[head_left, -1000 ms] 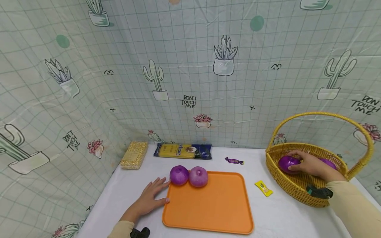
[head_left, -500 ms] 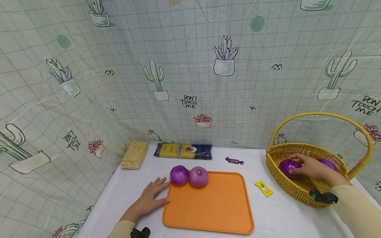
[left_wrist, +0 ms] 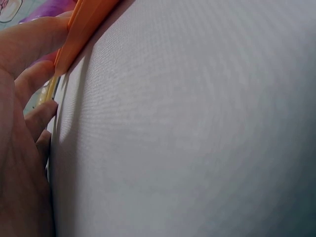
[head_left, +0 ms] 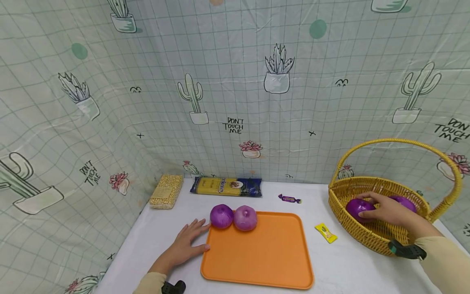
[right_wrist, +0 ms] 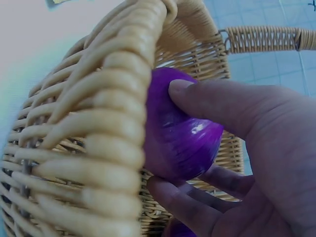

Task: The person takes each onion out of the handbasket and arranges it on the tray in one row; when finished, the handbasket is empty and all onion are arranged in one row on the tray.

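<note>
My right hand (head_left: 389, 210) reaches into the yellow wicker basket (head_left: 350, 230) and grips a dark purple onion (head_left: 355, 209). In the right wrist view the thumb lies on top of this onion (right_wrist: 182, 143), with fingers curled beneath it, just behind the basket rim (right_wrist: 116, 128). A second purple onion (head_left: 405, 202) sits in the basket, partly behind the hand. My left hand (head_left: 187, 245) is spread flat at the left edge of the orange tray (head_left: 264, 257), thumb and fingertips touching its rim. A dark onion (head_left: 221, 216) and a paler onion (head_left: 245, 218) sit side by side on the tray's far left corner.
Along the back lie a bag of corn kernels (head_left: 166, 192) and a blue and yellow pasta packet (head_left: 225, 187). A purple-wrapped candy (head_left: 289, 199) lies behind the tray, and a yellow candy (head_left: 325, 233) between tray and basket. The basket's tall handle (head_left: 394, 140) arches over it.
My right hand and wrist have shifted slightly right and nearer, and the gripped onion has moved a little the same way inside the basket. The left hand has stayed still.
</note>
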`<act>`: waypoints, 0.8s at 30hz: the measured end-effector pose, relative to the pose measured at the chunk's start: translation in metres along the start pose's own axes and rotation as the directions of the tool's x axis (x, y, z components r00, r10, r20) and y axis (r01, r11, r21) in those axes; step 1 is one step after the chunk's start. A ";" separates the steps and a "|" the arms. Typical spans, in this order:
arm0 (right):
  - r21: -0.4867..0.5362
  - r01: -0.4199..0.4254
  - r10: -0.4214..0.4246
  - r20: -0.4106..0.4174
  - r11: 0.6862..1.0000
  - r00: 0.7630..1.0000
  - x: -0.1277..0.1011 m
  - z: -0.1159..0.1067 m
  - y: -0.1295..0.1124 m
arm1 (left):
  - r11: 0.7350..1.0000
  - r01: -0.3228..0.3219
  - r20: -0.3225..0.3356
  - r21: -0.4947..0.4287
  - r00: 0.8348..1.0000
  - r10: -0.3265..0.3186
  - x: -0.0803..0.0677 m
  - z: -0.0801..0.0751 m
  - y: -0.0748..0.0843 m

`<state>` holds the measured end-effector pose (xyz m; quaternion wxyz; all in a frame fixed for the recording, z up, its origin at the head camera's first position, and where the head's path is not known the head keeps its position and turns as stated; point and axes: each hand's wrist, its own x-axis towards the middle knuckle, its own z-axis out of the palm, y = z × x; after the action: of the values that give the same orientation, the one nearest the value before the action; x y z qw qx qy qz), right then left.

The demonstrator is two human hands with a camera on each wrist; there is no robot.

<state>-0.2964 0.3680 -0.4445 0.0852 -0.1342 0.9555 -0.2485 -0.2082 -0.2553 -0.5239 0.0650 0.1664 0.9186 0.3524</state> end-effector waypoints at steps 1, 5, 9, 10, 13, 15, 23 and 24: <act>0.001 -0.004 0.004 -0.002 1.000 1.000 -0.001 0.000 0.000 | 1.000 -0.001 -0.001 -0.001 1.000 0.001 0.000 0.000 0.000; 0.000 -0.010 0.010 -0.013 1.000 1.000 -0.006 0.000 0.000 | 1.000 -0.006 -0.008 0.002 1.000 0.006 0.000 0.002 -0.001; 0.012 -0.006 0.007 -0.017 1.000 1.000 -0.010 0.001 0.000 | 1.000 -0.005 -0.010 0.001 1.000 0.005 0.001 0.002 -0.002; 0.015 -0.008 0.009 -0.021 1.000 1.000 -0.010 0.001 0.000 | 1.000 -0.004 -0.010 -0.002 1.000 0.004 0.001 0.002 -0.003; 0.021 -0.008 0.009 -0.033 1.000 0.999 -0.012 0.001 -0.001 | 1.000 0.000 -0.007 -0.009 1.000 -0.001 0.001 0.002 -0.004; 0.027 -0.014 0.015 -0.042 1.000 0.999 -0.015 0.001 -0.003 | 1.000 -0.002 -0.006 -0.011 1.000 0.002 0.002 0.002 -0.005; 0.024 -0.018 0.020 -0.062 1.000 0.998 -0.025 0.001 -0.009 | 1.000 -0.010 -0.002 -0.006 1.000 0.010 0.002 0.003 -0.004; 0.023 -0.020 0.022 -0.063 1.000 0.998 -0.026 0.001 -0.010 | 1.000 -0.010 -0.003 -0.006 1.000 0.010 0.002 0.003 -0.004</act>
<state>-0.2694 0.3672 -0.4378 0.0589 -0.1152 0.9563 -0.2621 -0.2106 -0.2555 -0.5290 0.0625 0.1705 0.9167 0.3558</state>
